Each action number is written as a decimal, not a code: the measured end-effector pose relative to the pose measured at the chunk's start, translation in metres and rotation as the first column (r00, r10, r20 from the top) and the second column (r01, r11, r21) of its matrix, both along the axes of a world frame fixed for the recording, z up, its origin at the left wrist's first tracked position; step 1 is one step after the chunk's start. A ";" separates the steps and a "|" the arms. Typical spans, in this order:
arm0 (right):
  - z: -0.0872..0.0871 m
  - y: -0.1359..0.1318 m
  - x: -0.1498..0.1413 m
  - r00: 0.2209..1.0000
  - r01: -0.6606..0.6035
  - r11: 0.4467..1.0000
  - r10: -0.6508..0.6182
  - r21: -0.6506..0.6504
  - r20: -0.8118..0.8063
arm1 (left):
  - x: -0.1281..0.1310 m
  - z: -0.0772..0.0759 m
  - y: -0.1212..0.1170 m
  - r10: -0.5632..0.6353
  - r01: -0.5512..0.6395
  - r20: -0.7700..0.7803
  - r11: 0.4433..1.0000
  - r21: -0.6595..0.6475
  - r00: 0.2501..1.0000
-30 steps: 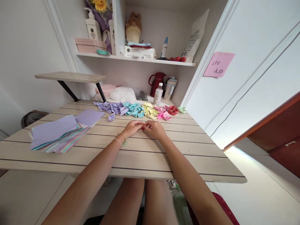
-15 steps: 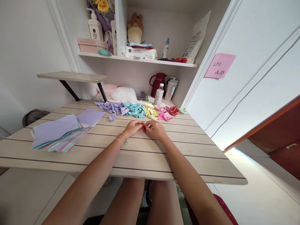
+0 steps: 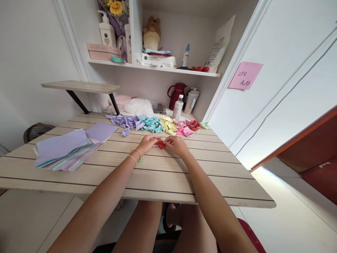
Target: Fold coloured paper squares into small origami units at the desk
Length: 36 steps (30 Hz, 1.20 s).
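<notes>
Between my hands, low over the middle of the desk, is a small folded red paper piece (image 3: 161, 144). The fingers of my left hand (image 3: 148, 144) close on its left side; two bracelets circle that wrist. My right hand (image 3: 177, 145) pinches its right edge with thumb and fingertips. Just beyond lie folded paper pieces in colour groups: purple (image 3: 129, 122), blue (image 3: 150, 123), yellow (image 3: 169, 125), pink (image 3: 185, 131), red (image 3: 194, 125) and pale green (image 3: 204, 125). A stack of coloured paper sheets (image 3: 64, 147), purple on top, rests at the left.
The wooden desk (image 3: 168, 182) has a small raised shelf (image 3: 80, 86) at back left. Behind the folded pieces stand a clear bottle (image 3: 178, 107), a red jug (image 3: 179, 95) and a pale tumbler (image 3: 191, 101). A pink note (image 3: 245, 75) sticks to the right wall.
My fingers have shifted outward slightly, and more of the red paper piece shows between them. It looks more spread out. My right knee and foot have moved under the desk.
</notes>
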State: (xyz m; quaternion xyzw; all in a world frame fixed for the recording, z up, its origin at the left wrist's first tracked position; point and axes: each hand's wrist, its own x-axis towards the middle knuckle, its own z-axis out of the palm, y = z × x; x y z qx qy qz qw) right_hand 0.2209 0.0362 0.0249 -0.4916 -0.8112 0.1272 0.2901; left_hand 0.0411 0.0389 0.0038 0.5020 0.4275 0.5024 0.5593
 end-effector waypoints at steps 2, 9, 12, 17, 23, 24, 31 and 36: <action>0.001 -0.001 0.000 0.999 0.016 1.000 -0.016 0.007 0.040 | 0.000 0.001 0.000 0.008 -0.008 -0.005 1.000 -0.002 1.000; 0.004 -0.003 0.000 0.987 -0.028 0.997 0.016 0.074 0.158 | -0.001 -0.002 0.003 0.004 -0.005 -0.024 1.000 -0.014 1.000; 0.003 -0.003 0.000 0.988 -0.071 0.996 0.063 0.051 0.142 | 0.000 -0.002 0.003 -0.004 0.004 -0.029 1.000 -0.012 1.000; 0.003 -0.003 0.000 0.983 -0.065 0.997 0.058 0.031 0.171 | 0.001 -0.001 0.001 -0.018 0.018 -0.033 1.000 -0.011 0.999; 0.003 -0.001 0.000 0.976 -0.058 0.997 0.047 0.044 0.214 | 0.001 0.001 -0.001 -0.022 0.021 -0.049 1.000 -0.021 0.999; 0.003 -0.001 0.000 0.974 -0.062 0.997 0.051 0.046 0.219 | 0.001 0.001 -0.001 -0.026 0.025 -0.053 0.999 -0.023 0.998; 0.005 -0.004 -0.002 0.975 -0.078 0.995 0.064 0.056 0.214 | 0.002 0.001 -0.001 -0.040 0.039 -0.070 0.999 -0.011 0.997; 0.005 -0.004 -0.002 0.981 -0.077 0.995 0.065 0.061 0.183 | 0.003 0.002 -0.003 -0.037 0.038 -0.083 0.999 0.011 0.996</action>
